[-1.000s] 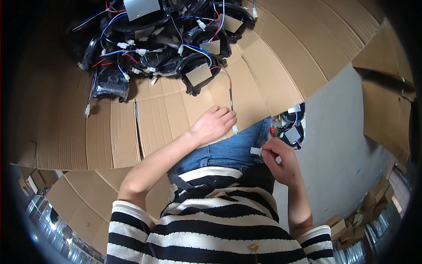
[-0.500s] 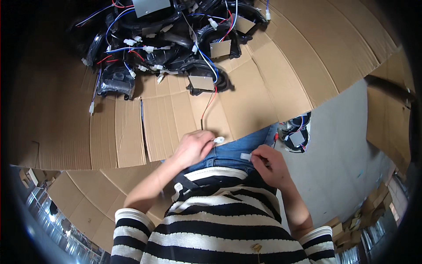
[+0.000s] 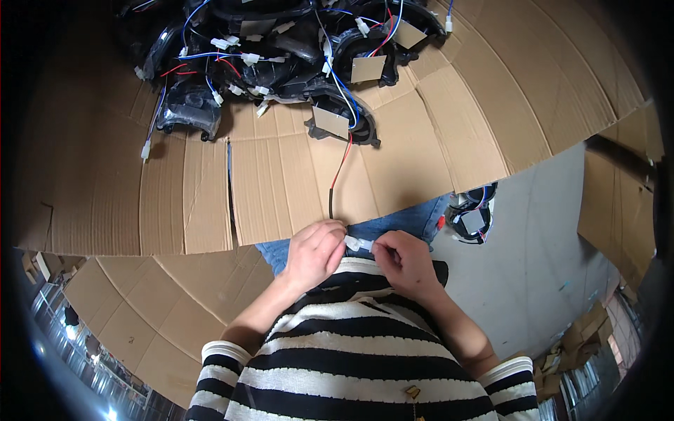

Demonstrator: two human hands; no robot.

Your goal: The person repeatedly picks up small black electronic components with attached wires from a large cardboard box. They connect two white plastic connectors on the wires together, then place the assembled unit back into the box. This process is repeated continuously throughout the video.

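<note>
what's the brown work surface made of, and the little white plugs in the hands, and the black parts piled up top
Brown work surface: corrugated cardboard, matte, with fluted ridges and flap seams. Small white plugs between the left hand and right hand: probably moulded plastic, pale and slightly glossy. Black housings: apparently hard plastic, showing shiny highlights.
</note>
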